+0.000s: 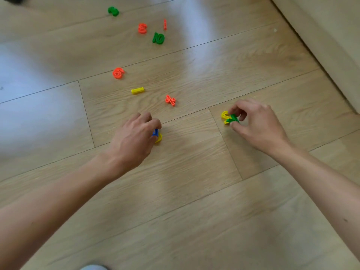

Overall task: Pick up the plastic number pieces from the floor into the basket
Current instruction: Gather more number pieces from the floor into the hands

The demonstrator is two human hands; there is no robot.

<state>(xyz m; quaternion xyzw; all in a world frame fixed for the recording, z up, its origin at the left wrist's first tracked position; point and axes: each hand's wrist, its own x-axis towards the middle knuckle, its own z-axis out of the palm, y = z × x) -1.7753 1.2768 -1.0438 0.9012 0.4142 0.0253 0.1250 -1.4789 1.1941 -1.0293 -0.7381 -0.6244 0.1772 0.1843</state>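
Left hand [136, 137] pinches a blue piece [155, 132], right hand [257, 121] a green piece [234, 118], low over the floor [194, 191]. Seven loose pieces [118, 73] lie toward twelve o'clock. No basket is visible, so much work is left.

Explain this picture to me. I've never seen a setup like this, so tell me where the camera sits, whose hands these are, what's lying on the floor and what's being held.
There is no machine here. One camera worn on a person's head looks down at their two bare hands over a wooden floor.

The left hand curls its fingers round a blue piece, with a yellow piece at its fingertips. The right hand pinches a green piece, with a second yellow piece right beside it.

Loose on the floor farther off lie an orange 6, a yellow bar, an orange division sign, a green 10, an orange 1, an orange number and a green number. No basket shows.
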